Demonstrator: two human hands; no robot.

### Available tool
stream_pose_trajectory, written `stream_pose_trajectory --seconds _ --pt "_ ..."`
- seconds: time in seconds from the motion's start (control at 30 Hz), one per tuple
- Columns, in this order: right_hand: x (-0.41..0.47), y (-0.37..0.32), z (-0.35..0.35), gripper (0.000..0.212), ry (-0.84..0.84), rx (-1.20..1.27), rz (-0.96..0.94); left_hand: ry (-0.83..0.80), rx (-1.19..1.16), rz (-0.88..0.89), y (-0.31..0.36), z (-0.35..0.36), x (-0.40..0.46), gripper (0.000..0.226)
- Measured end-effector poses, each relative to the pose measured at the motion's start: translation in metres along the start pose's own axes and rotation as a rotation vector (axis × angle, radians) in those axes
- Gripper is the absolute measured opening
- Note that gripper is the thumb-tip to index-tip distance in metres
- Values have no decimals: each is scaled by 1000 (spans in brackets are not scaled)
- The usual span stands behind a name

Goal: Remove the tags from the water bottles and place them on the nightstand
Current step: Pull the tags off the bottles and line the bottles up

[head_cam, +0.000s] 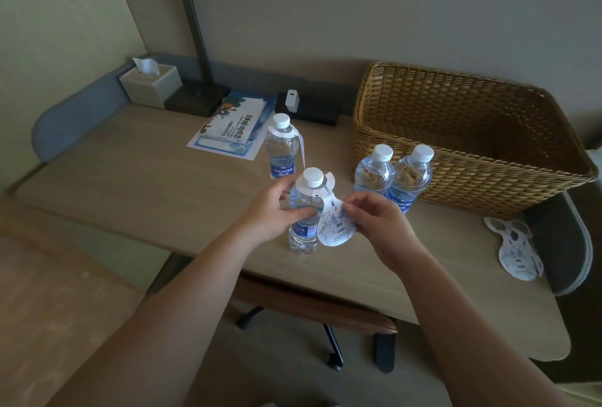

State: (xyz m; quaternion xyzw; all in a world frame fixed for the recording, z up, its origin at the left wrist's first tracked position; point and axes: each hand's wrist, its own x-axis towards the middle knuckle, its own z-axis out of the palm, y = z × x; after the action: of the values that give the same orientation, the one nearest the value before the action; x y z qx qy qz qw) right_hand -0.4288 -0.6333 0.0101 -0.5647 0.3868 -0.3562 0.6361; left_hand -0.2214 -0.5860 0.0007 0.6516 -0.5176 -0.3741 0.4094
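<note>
Both forearms reach forward over the table (136, 211). The left hand (272, 211) wraps around the near bottle (304, 214), which stands upright. The right hand (379, 221) pinches the tag (334, 222) hanging from this bottle's neck. Behind the grip stands another tagged bottle (282, 151).

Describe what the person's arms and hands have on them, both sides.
Both forearms are bare as far up as the picture shows, with no sleeves in view. The left hand and right hand wear no gloves. No rings, watch, bracelets or markings show on either wrist or on the fingers that are visible.
</note>
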Motion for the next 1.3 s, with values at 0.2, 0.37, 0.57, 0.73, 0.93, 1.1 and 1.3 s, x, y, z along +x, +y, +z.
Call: stream_pose_trajectory --seconds 0.2,0.37,0.57,0.73,0.93,1.1,1.3 --pt "8 -22 2 19 0 25 -84 -30 21 24 13 7 2 52" --pt "4 -24 -9 15 50 47 -94 -26 48 59 15 23 7 62" --pt "-21 -14 -62 17 206 191 -71 -57 78 103 25 48 13 57" --pt "-49 2 -132 15 448 249 -18 -113 137 132 33 70 20 57" --pt "-70 40 -210 13 813 187 141 -108 149 163 37 92 22 59" --pt "-61 58 -245 5 992 66 231 -89 129 168 34 96 21 56" --pt "-48 68 -279 10 1064 -153 306 -104 112 152 34 94 20 68"
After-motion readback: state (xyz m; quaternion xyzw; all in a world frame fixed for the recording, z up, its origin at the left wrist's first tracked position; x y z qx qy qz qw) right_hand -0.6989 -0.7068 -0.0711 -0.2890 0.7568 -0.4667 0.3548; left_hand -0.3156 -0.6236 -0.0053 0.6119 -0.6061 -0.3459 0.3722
